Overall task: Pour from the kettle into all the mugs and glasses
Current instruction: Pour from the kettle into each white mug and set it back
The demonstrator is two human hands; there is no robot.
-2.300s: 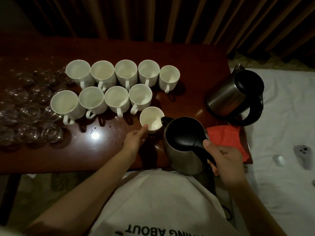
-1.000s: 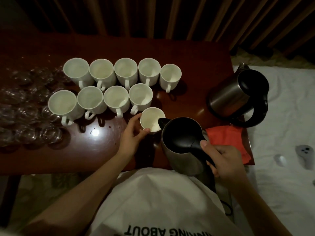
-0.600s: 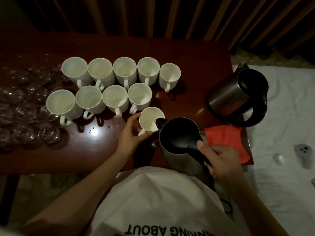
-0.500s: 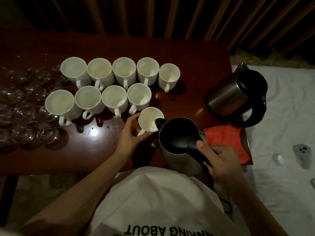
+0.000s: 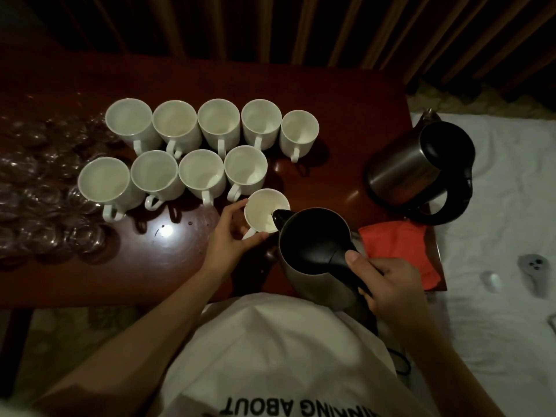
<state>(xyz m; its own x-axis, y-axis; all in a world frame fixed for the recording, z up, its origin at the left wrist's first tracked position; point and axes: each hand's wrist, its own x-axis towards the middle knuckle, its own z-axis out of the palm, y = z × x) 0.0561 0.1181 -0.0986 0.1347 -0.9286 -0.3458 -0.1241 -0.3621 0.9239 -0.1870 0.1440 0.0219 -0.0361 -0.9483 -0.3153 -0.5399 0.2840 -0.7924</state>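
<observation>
Dim room, dark slatted wall behind, and a glossy red-brown table [image 5: 186,266] catching one spot of light. The right hand [image 5: 388,284] is wrapped round the black handle of the steel kettle [image 5: 313,254], thumb on top, and the spout sits right over the rim of the nearest mug [image 5: 261,210] at the table's near edge. The left hand [image 5: 231,236] curls round that mug's side to steady it, thumb and fingers against the white wall by the handle. I'd call this the pour into that mug, just under way; I can't make out a stream or a level inside in this light. Next it needs a slow tilt, spout kept inside the rim, then on down the line. Nine more white mugs [image 5: 201,173] stand in two tight rows behind, handles toward us, and they look empty or close to it. Clear glasses [image 5: 45,206] crowd the left end, hard to count. A second kettle [image 5: 421,170] waits at the right, a red cloth [image 5: 397,248] beside it.
</observation>
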